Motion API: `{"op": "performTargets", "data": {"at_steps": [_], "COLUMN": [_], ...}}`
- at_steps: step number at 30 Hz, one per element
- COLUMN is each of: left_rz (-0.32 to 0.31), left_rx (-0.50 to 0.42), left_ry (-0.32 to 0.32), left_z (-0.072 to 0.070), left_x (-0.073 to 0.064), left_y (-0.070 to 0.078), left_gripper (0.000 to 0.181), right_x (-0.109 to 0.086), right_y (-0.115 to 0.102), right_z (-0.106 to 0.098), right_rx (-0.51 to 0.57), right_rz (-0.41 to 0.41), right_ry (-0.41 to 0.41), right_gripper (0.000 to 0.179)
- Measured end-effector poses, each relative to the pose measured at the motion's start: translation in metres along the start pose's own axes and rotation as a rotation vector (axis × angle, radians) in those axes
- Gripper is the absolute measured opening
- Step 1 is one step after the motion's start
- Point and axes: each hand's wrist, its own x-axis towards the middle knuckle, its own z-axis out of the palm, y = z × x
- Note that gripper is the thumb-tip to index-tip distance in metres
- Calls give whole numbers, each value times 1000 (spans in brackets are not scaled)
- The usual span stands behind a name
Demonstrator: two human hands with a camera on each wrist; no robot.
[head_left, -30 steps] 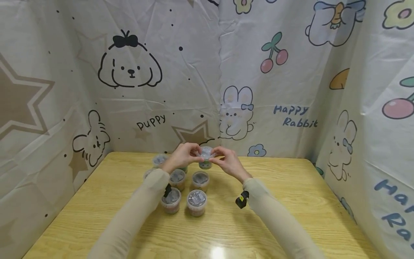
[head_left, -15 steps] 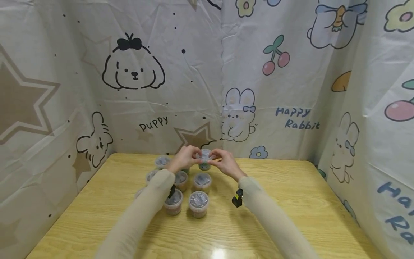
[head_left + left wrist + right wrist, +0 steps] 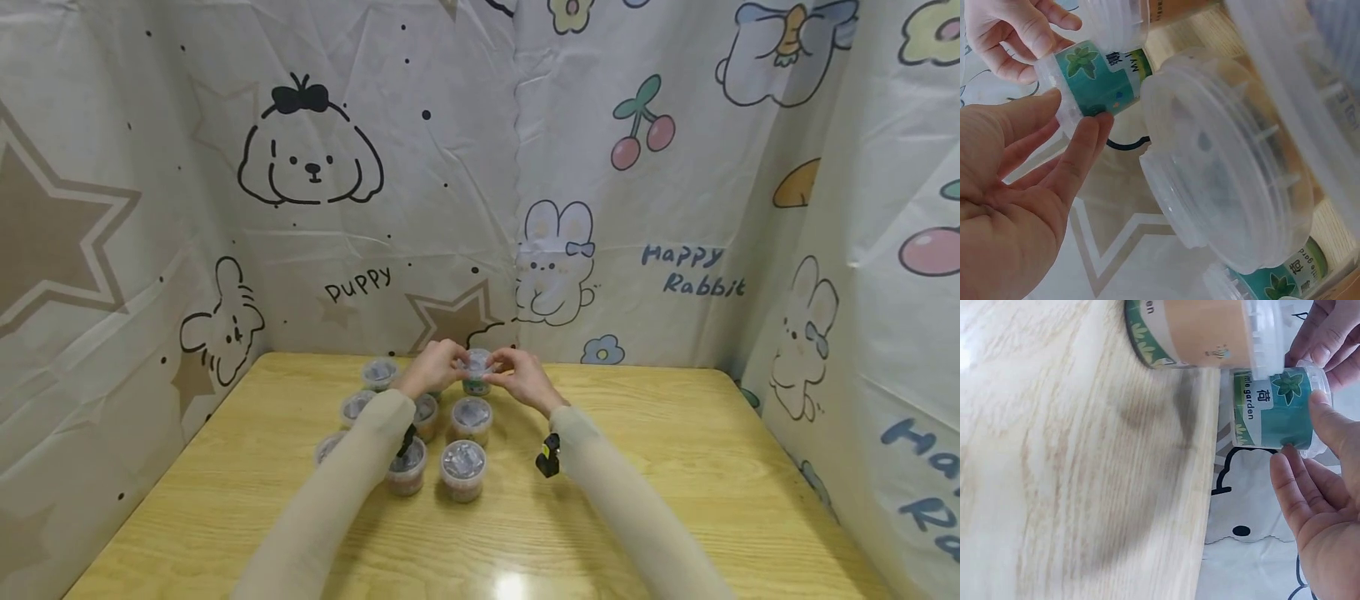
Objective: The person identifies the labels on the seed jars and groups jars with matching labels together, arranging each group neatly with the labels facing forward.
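At the back of the wooden table stands a small clear plastic tub (image 3: pixel 477 386) with a teal leaf-printed label. My left hand (image 3: pixel 435 368) holds its lidded top from the left, thumb at the rim and fingers against the side. From the right, my right hand (image 3: pixel 522 382) grips the same rim between thumb and fingers. In the left wrist view the teal label (image 3: pixel 1100 81) shows between both hands. The right wrist view shows the tub (image 3: pixel 1279 412) with my right thumb at its clear lid (image 3: pixel 1316 434).
Several similar lidded tubs stand in rows nearer me, among them a front tub (image 3: pixel 462 471) and one behind it (image 3: pixel 471 419). My left sleeve (image 3: pixel 337 475) partly covers others. A printed cloth (image 3: pixel 450 208) hangs behind the table (image 3: pixel 637 467).
Both hands stay at the teal-labelled tub, their fingers shifting slightly at its rim. My left forearm has moved a little right, and a tub on its left side now shows.
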Motion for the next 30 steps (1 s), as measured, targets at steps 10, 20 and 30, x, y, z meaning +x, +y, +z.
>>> {"op": "performTargets", "data": {"at_steps": [10, 20, 30], "left_rz": [-26, -54, -44], "left_rx": [77, 116, 57], "left_ry": [-161, -206, -189], "left_z": [5, 6, 11], "left_x": [1, 1, 0], "left_y": [-4, -6, -5], "left_gripper": [22, 22, 23], "right_x": [0, 2, 0], "right_y": [8, 14, 13], "right_z": [8, 12, 11], "right_rx": [5, -11, -20], "right_rz": [-21, -47, -40], "right_ry": [-55, -76, -99], "right_gripper": [14, 13, 13]}}
